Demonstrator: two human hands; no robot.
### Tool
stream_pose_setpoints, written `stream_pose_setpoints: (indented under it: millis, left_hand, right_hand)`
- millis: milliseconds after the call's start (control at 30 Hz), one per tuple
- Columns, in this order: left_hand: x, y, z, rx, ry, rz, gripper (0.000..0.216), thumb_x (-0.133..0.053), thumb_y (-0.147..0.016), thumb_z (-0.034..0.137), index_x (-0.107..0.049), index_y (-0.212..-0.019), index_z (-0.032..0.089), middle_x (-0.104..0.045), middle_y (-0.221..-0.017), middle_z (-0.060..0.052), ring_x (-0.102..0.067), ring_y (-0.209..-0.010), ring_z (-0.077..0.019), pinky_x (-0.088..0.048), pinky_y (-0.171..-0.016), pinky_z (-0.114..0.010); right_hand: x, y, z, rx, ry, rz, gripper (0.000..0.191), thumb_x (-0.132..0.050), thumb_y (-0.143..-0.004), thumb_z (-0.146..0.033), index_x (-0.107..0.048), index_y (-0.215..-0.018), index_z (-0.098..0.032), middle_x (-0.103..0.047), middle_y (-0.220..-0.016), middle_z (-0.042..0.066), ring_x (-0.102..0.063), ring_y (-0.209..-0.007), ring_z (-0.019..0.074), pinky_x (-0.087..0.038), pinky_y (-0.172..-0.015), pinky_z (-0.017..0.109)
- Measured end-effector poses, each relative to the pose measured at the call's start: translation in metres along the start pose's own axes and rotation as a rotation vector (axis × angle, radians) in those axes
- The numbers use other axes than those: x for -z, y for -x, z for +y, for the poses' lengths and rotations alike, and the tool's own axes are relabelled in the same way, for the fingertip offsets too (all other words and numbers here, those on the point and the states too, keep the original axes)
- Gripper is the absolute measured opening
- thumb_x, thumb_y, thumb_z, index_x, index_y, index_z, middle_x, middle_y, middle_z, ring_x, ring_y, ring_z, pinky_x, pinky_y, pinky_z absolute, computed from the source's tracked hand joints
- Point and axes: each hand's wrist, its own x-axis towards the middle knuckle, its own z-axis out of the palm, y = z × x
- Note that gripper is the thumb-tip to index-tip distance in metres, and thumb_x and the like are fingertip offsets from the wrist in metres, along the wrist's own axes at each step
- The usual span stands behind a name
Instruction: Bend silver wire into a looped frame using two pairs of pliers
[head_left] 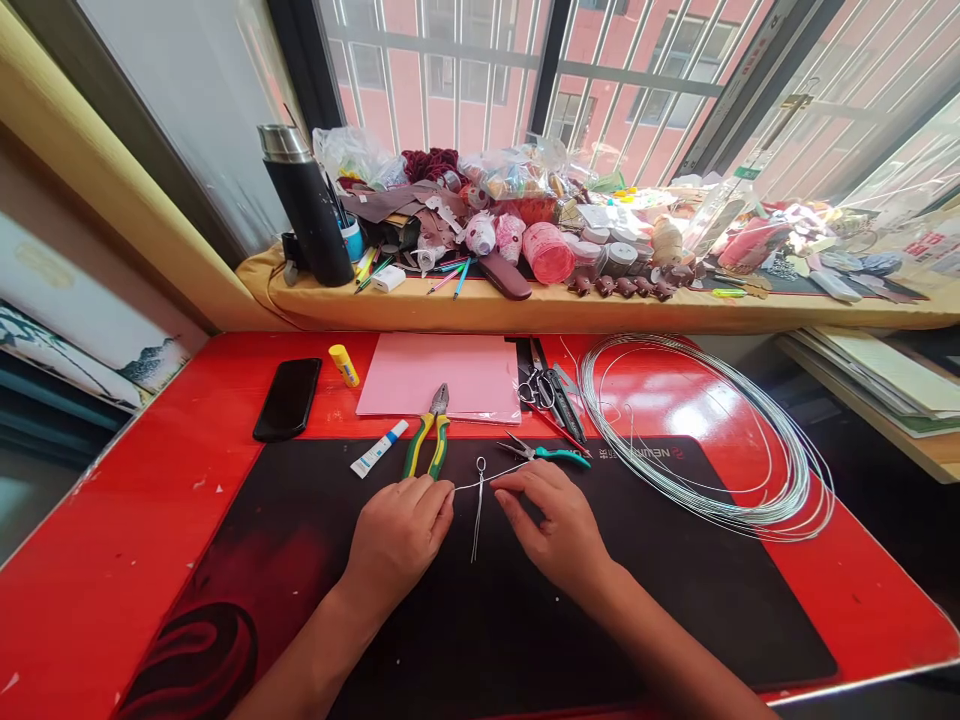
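A small wire figure (478, 505) with a looped top, two long legs and a cross wire stands out against the black desk mat. My left hand (397, 535) is closed, pinching the left end of the cross wire. On the other side, the thumb and index finger of my right hand (555, 520) come close together at the right arm of the wire; the exact contact is hard to see. Yellow-green pliers (427, 440) lie just beyond my left hand. Teal-handled long-nose pliers (551, 456) lie beyond my right hand.
A large wire coil (802, 480) covers the right of the mat (675, 600). Around the back are a phone (287, 399), glue stick (344, 366), glue tube (379, 449), pink paper (442, 365), scissors (537, 385) and utility knife (567, 405). A bottle (309, 215) stands on the cluttered sill.
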Motion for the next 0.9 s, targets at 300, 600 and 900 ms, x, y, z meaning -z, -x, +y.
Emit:
stream_pose_setpoints:
  millis: [300,600,900]
  left_hand:
    - [0.004,-0.001,0.006,-0.065,-0.005,0.025,0.017,-0.052,-0.101,0.017,-0.065,-0.089,0.020,-0.062,-0.072,0.000,-0.058,-0.066,-0.0183,-0.038,-0.064,-0.034]
    - [0.004,-0.001,0.007,-0.069,-0.032,0.039,0.021,-0.052,-0.100,0.017,-0.065,-0.084,0.020,-0.061,-0.069,0.000,-0.057,-0.064,-0.0179,-0.037,-0.062,-0.035]
    - [0.001,-0.001,0.008,-0.054,-0.050,0.035,0.020,-0.054,-0.099,0.018,-0.065,-0.083,0.020,-0.060,-0.069,0.001,-0.057,-0.064,-0.0179,-0.039,-0.063,-0.035]
  right_hand:
    - [-0.003,-0.001,0.003,0.061,0.344,-0.139,0.016,-0.063,-0.098,-0.018,-0.072,-0.109,-0.023,-0.070,-0.102,0.008,-0.061,-0.095,0.0255,-0.046,-0.089,0.042]
    - [-0.014,0.001,0.001,0.024,0.302,-0.193,0.014,-0.059,-0.100,-0.015,-0.071,-0.100,-0.021,-0.072,-0.088,0.004,-0.063,-0.083,0.0213,-0.045,-0.084,0.037]
    - [-0.026,0.009,0.002,-0.067,0.242,-0.123,0.013,-0.063,-0.097,-0.012,-0.070,-0.099,-0.022,-0.072,-0.086,0.002,-0.064,-0.079,0.0201,-0.045,-0.078,0.034]
